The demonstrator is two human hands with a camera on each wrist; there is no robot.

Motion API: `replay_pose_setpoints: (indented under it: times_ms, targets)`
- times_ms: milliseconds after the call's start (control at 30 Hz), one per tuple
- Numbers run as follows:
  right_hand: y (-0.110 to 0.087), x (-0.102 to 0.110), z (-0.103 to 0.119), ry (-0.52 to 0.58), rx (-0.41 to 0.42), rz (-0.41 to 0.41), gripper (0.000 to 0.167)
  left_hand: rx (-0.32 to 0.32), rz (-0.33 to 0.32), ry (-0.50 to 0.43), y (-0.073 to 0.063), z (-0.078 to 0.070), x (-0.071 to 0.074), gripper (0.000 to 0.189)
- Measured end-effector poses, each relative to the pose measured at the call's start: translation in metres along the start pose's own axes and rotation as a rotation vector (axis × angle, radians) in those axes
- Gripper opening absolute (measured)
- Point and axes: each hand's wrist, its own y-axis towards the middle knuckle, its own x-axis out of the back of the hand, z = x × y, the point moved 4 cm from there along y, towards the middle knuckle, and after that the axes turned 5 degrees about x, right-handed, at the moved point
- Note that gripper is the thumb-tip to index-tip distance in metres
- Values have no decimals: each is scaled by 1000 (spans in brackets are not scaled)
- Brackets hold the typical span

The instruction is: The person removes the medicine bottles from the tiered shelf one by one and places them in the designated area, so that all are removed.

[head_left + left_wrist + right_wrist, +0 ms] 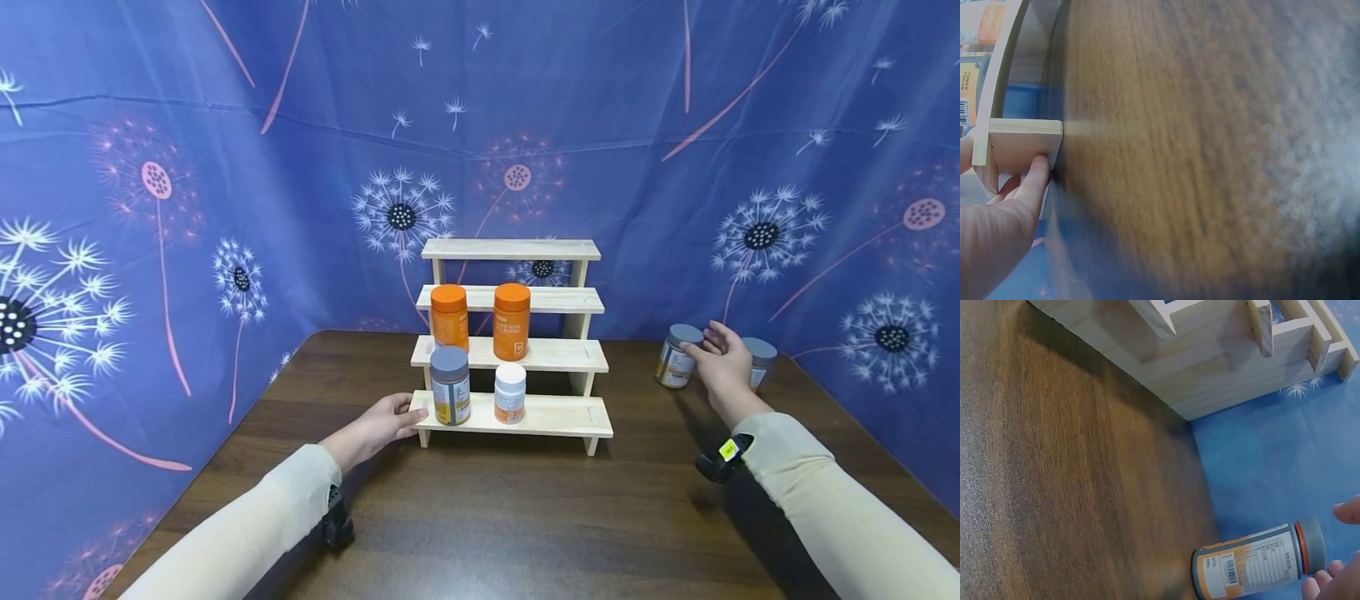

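On the table stands a stepped wooden display shelf (555, 412). My left hand (384, 423) grips the left end of its lowest step, thumb on top, and in the left wrist view fingers (1036, 181) lie against its side panel. That step carries a grey-lidded jar (451, 392) and a small white-lidded bottle (510, 395). At the right, my right hand (723, 367) is beside another grey-lidded jar (675, 358). Its thumb is apart from the lid and its fingertips are right at the lid's edge in the right wrist view. A further grey-lidded jar (761, 357) is partly hidden behind this hand.
Two orange jars, a left one (450, 318) and a right one (512, 323), stand on the second step from the bottom. Behind the dark wooden table (525, 517) hangs a blue dandelion-print cloth (600, 125). The shelf's side panel (1204, 369) rises from the table in the right wrist view.
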Motion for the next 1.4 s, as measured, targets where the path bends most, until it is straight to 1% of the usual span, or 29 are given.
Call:
replay_pose_setpoints:
  times_ms: [300, 467, 700, 833, 867, 967, 1133, 1200, 1300, 1400]
  targets:
    - [-7, 3, 10, -9, 23, 19, 69, 11, -4, 12, 0, -1, 0, 48]
    - [-13, 3, 16, -19, 37, 62, 69, 3, -6, 8, 0, -2, 0, 49]
    - [-25, 2, 22, 28, 84, 114, 70, 0, -11, 7, 0, -1, -1, 50]
    - [-32, -1, 27, 49, 99, 143, 71, 9, -9, 5, 0, -1, -1, 48]
    - [-33, -2, 29, 70, 103, 148, 71, 9, -8, 4, 0, 0, -2, 48]
    - [-36, -6, 34, 93, 133, 159, 72, 9, -7, 4, 0, 0, -2, 48]
    - [-40, -10, 40, 81, 171, 187, 73, 7, -10, 5, 0, 0, -2, 49]
    - [-42, -12, 42, 63, 176, 202, 74, 3, -11, 4, -1, -1, -2, 49]
    - [-45, -14, 44, 76, 172, 227, 75, 2, -14, 0, -2, -1, -2, 48]
    - [-48, -17, 47, 91, 175, 245, 75, -6, -3, 9, -2, -2, -3, 49]
